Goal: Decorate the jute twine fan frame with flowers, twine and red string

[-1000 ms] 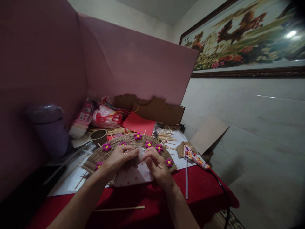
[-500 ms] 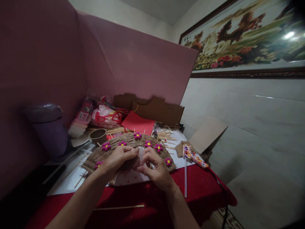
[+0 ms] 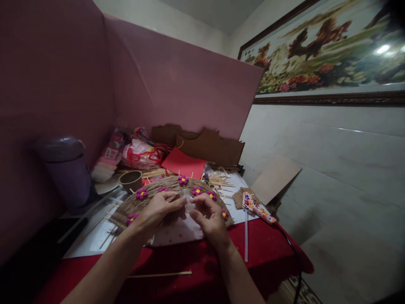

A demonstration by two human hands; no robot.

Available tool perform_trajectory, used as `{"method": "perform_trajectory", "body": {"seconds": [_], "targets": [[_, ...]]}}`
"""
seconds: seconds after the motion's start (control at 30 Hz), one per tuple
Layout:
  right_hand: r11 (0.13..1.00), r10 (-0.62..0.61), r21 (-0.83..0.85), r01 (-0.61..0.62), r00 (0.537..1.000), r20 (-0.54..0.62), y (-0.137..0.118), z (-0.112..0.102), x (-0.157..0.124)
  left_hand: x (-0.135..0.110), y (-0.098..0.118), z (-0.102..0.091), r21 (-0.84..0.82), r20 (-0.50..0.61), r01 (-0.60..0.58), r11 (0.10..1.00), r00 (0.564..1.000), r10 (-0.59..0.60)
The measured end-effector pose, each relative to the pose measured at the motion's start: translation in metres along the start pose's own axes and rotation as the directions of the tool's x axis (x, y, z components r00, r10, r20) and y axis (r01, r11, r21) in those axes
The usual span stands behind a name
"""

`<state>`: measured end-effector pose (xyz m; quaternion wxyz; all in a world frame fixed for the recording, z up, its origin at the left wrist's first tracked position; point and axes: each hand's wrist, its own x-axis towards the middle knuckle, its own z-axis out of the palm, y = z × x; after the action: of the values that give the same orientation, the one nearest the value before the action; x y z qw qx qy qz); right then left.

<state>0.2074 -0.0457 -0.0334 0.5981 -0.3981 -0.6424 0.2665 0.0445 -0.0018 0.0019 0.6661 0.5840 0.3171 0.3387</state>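
Note:
Between my two hands is a small clear plastic bag (image 3: 187, 200), pinched from both sides. My left hand (image 3: 163, 210) grips its left side with thumb and fingers. On the other side, my right hand (image 3: 209, 215) has its fingertips closed at the plastic. What the bag contains is too small to make out. Beneath and behind the hands lies a fan-shaped piece wound with brown twine (image 3: 126, 207), decorated with several purple flowers (image 3: 182, 180) with yellow centres. White cloth with red spots (image 3: 177, 233) shows below my hands.
A flowered glue gun (image 3: 257, 207) with a clear glue stick lies at the right on the red tablecloth (image 3: 265, 245). One thin stick (image 3: 161, 274) lies in front. Behind stand a cardboard ring (image 3: 130, 181), red paper (image 3: 185, 162), cardboard sheets (image 3: 211, 147) and a purple bin (image 3: 68, 173).
My right hand has shifted slightly right and its fingers have changed position. The plastic between the hands looks more crumpled, and more of the spotted cloth shows.

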Motion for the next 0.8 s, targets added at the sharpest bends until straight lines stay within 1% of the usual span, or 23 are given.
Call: {"method": "perform_trajectory", "body": {"seconds": [0.07,0.1,0.17,0.23,0.3,0.37,0.43,0.5,0.67,0.8], "targets": [[0.997,0.039,0.067,-0.033,0.995,-0.093,0.002,0.000,0.000,0.000,0.001,0.000,-0.036,-0.030,-0.031,0.999,0.999,0.030],[0.995,0.061,0.091,-0.051,0.992,-0.108,0.003,0.001,-0.001,0.001,0.001,0.000,-0.047,-0.042,-0.046,0.998,0.998,0.044],[0.992,0.086,0.100,-0.079,0.994,-0.070,0.004,0.003,-0.001,0.002,-0.001,0.001,-0.067,-0.066,-0.072,0.995,0.996,0.067],[0.995,0.074,0.069,-0.072,0.997,-0.025,0.004,0.005,-0.001,0.003,-0.002,0.003,-0.112,-0.083,-0.083,0.990,0.994,0.074],[0.998,0.055,0.032,-0.054,0.998,-0.035,0.004,0.005,-0.002,0.003,-0.004,0.004,-0.165,-0.079,-0.091,0.982,0.994,0.079],[0.998,0.054,0.027,-0.052,0.996,-0.066,0.004,0.005,-0.002,0.003,-0.005,0.005,-0.185,-0.046,-0.123,0.975,0.992,0.117],[0.996,0.076,0.050,-0.072,0.994,-0.076,0.004,0.005,-0.002,0.003,-0.006,0.006,-0.170,-0.011,-0.173,0.970,0.985,0.174],[0.992,0.100,0.081,-0.094,0.992,-0.072,0.005,0.005,-0.002,0.003,-0.008,0.005,-0.140,0.007,-0.203,0.969,0.979,0.205],[0.988,0.119,0.101,-0.114,0.992,-0.043,0.010,0.005,-0.004,0.004,-0.010,0.003,-0.023,-0.074,-0.192,0.981,0.979,0.190],[0.987,0.137,0.097,-0.131,0.989,-0.057,0.011,0.006,-0.004,0.004,-0.009,0.001,0.013,-0.066,-0.197,0.980,0.978,0.197]]}}
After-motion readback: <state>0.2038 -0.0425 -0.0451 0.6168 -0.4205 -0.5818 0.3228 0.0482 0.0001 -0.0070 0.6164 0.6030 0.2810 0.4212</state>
